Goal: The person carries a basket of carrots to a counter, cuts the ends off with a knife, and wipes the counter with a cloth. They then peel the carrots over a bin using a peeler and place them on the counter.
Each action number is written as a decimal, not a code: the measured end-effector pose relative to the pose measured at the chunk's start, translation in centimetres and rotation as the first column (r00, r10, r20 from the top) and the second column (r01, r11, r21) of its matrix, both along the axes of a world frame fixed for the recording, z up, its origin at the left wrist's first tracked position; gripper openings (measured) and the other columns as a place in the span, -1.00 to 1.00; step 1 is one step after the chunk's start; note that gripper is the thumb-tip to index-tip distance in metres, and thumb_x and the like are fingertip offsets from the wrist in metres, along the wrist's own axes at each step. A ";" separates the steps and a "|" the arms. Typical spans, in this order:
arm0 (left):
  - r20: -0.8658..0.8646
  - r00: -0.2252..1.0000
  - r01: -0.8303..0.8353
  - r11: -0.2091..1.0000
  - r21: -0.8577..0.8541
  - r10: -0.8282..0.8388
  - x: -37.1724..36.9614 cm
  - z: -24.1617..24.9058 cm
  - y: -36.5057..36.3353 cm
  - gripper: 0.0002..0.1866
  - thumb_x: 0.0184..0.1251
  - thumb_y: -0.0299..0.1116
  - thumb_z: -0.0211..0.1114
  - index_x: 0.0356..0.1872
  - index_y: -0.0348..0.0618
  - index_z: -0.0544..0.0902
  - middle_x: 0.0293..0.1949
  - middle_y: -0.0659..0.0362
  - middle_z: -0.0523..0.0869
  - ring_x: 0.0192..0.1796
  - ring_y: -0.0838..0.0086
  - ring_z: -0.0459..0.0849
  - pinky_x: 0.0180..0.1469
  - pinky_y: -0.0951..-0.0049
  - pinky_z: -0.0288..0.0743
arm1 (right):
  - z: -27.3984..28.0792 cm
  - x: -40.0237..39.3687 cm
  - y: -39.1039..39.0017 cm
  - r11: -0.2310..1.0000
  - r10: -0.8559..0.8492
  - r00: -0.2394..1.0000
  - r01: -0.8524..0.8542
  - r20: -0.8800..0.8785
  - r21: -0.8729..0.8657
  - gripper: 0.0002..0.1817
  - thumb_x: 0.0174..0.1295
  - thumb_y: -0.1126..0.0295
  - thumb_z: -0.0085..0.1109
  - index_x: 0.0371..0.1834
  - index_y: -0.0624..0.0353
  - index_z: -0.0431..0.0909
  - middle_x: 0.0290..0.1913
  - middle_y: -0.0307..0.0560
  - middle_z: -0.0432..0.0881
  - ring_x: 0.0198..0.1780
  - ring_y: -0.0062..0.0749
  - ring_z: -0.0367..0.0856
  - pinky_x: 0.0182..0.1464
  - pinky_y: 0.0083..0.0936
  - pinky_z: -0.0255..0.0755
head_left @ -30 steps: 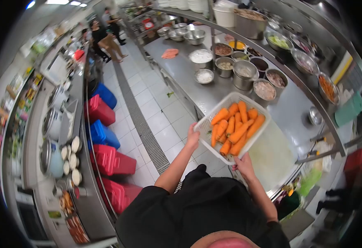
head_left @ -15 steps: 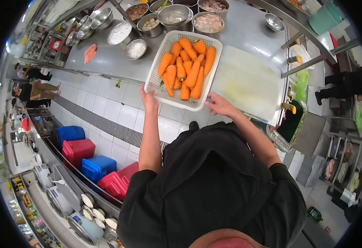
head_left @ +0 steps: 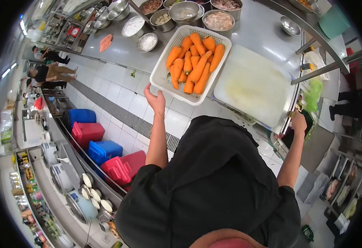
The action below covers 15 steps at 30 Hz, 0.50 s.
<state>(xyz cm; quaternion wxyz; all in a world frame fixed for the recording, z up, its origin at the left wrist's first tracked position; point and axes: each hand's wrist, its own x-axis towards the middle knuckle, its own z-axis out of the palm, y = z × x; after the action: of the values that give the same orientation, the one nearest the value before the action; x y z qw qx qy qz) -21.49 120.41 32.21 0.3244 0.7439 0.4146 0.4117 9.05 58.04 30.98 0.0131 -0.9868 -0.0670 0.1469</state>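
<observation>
A white perforated plastic basket (head_left: 174, 93) full of orange carrots (head_left: 198, 68) sits at the counter's front, its near end over the edge. My left hand (head_left: 155, 101) is at the basket's near left corner, thumb and fingers apart; a fingertip meets or nearly meets the rim. Off to the right, past a large white cutting board (head_left: 251, 84), my right hand (head_left: 299, 123) is closed around a yellowish handle (head_left: 291, 114) at the counter's right edge. What that handle belongs to is hidden. A similar black-and-yellow handle (head_left: 307, 66) lies farther back along that edge.
Metal pots and bowls line the back, including one with pale meat (head_left: 218, 20) and a bowl of white powder (head_left: 147, 42). A metal shelf post (head_left: 327, 66) crosses at the right. Red and blue bins (head_left: 103, 151) stand behind on the left. Several people are farther off.
My right hand has left the basket's near right corner and moved right to the handle beyond the cutting board. My left hand's grip on the basket has loosened. The camera view has shifted.
</observation>
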 end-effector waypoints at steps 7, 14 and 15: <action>-0.316 0.885 0.396 0.910 0.120 -0.344 3.4 4.4 -6.0 -0.55 0.22 -0.59 0.27 0.18 -0.28 0.58 0.11 -0.08 0.66 0.22 0.06 0.63 0.30 0.20 0.47 | 0.1 1.5 0.3 0.971 -0.081 0.829 0.190 -0.553 0.144 -0.31 0.38 0.31 0.09 0.46 0.41 0.07 -0.21 0.33 0.70 -0.36 -0.01 0.77 -0.58 -0.24 0.54; -0.400 0.762 0.582 0.810 0.076 -0.510 11.4 2.0 -7.6 -0.54 0.24 -0.47 0.31 0.19 -0.28 0.58 0.02 -0.16 0.67 0.13 -0.07 0.62 0.25 0.08 0.48 | 0.6 -6.8 -6.7 0.959 -0.053 0.988 0.009 0.147 0.284 -0.43 0.24 0.44 0.22 0.37 0.24 0.45 0.09 0.20 0.67 -0.07 -0.16 0.72 -0.11 -0.32 0.59; -0.453 0.759 0.571 0.813 0.115 -0.468 12.7 2.3 -7.6 -0.52 0.23 -0.46 0.34 0.20 -0.28 0.57 0.02 -0.16 0.67 0.12 -0.09 0.62 0.25 0.07 0.48 | 2.1 -8.5 -7.0 0.959 -0.068 0.985 0.021 0.160 0.281 -0.43 0.24 0.44 0.22 0.37 0.24 0.45 0.09 0.20 0.67 -0.07 -0.16 0.72 -0.11 -0.32 0.59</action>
<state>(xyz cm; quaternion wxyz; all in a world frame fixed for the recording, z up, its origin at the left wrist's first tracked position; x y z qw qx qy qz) -8.78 112.77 34.47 0.2388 0.9325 0.1935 0.1898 0.59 51.04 33.10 0.1493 -0.9852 -0.0655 0.0522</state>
